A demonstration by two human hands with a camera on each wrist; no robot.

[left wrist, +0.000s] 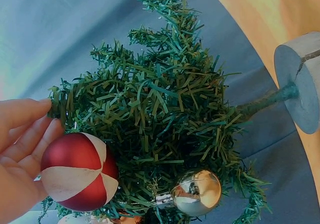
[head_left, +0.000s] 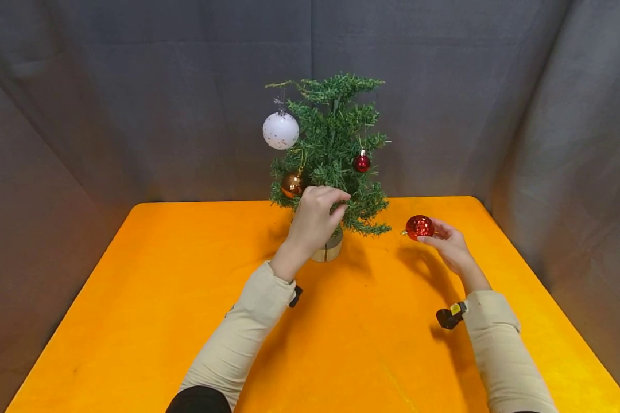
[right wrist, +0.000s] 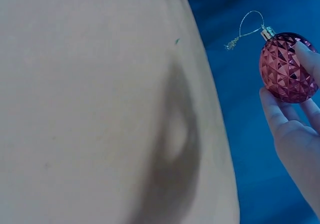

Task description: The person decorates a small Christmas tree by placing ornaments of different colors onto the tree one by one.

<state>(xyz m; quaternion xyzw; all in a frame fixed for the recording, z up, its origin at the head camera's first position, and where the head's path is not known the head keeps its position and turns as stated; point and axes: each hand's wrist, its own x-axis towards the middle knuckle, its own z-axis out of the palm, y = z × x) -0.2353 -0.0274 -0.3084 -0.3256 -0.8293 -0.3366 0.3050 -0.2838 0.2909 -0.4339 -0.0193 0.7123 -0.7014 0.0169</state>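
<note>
My left hand (head_left: 316,218) is in front of a small green artificial Christmas tree (head_left: 336,123). In the left wrist view its thumb and fingertips (left wrist: 42,108) pinch the tip of a tree branch (left wrist: 65,99). A red-and-white bauble (left wrist: 80,171) hangs right beside those fingers; the hand hides it in the head view. Off to the tree's right, above the table, my right hand (head_left: 452,245) holds a shiny red faceted bauble (head_left: 419,228) between thumb and fingers. Its gold cap and string loop (right wrist: 251,23) point away from the palm.
On the tree hang a speckled white bauble (head_left: 281,131), a copper-gold one (head_left: 292,186) and a small red one (head_left: 362,162). A round wooden base (head_left: 326,252) carries the tree on the orange table (head_left: 134,321). Grey curtains (head_left: 160,115) enclose the back and sides.
</note>
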